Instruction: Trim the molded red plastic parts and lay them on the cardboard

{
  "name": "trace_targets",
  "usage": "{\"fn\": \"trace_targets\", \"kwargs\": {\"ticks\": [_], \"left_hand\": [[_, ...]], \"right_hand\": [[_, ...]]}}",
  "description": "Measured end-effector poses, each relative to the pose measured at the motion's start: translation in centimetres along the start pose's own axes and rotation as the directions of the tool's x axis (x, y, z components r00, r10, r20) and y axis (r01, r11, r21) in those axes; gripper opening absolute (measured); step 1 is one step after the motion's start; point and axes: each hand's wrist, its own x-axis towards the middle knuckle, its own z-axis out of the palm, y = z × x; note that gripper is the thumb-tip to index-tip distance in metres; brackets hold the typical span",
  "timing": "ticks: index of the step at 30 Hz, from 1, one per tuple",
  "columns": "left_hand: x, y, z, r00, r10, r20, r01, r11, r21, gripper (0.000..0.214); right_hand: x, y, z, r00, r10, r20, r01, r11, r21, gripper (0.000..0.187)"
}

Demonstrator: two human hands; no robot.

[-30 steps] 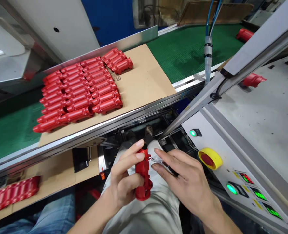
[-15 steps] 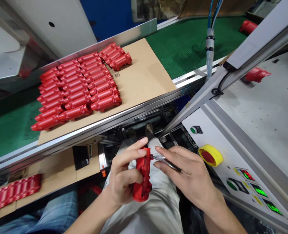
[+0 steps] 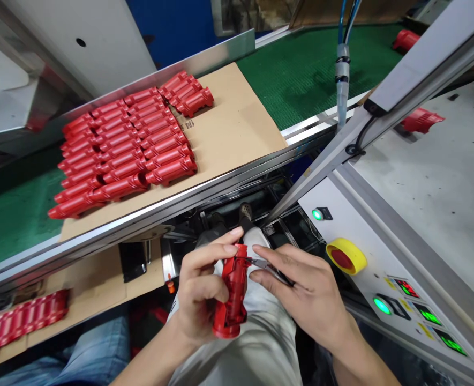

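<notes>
the left hand (image 3: 200,289) is gripping a red moulded plastic part (image 3: 232,305) low in the centre of the frame, while the right hand (image 3: 305,303) is pinching small steel pliers (image 3: 266,268) and resting their tips against the part's upper end.

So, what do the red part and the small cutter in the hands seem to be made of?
The red part looks like moulded plastic: glossy, even colour, crisp ribs. The small cutter has shiny silver tips, probably steel; its dark handles are too small to tell.
</notes>
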Motion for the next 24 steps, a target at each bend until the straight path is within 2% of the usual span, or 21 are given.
{"fn": "trace_targets", "kwargs": {"ticks": [6, 11, 17, 24], "left_hand": [[0.9, 0.6, 0.5, 1.000, -0.007, -0.013, 0.006, 1.000, -0.024, 0.030], [0.8, 0.6, 0.5, 0.999, -0.031, -0.029, 0.030, 0.999, -0.027, 0.032], [0.4, 0.3, 0.4, 1.000, -0.001, 0.000, 0.001, 1.000, -0.025, 0.028], [-0.6, 0.0, 0.1, 1.000, 0.009, 0.028, -0.008, 0.999, -0.035, 0.025]], "right_hand": [[-0.1, 0.1, 0.0, 0.998, 0.062, 0.012, -0.062, 0.993, 0.098, 0.039], [0.1, -0.1, -0.5, 0.993, 0.116, -0.014, -0.114, 0.990, 0.077, 0.037], [-0.1, -0.8, -0.7, 0.999, -0.008, -0.040, 0.005, 0.998, -0.066, 0.046], [-0.1, -0.6, -0.8, 0.997, -0.064, -0.030, 0.060, 0.990, -0.128, 0.048]]}}
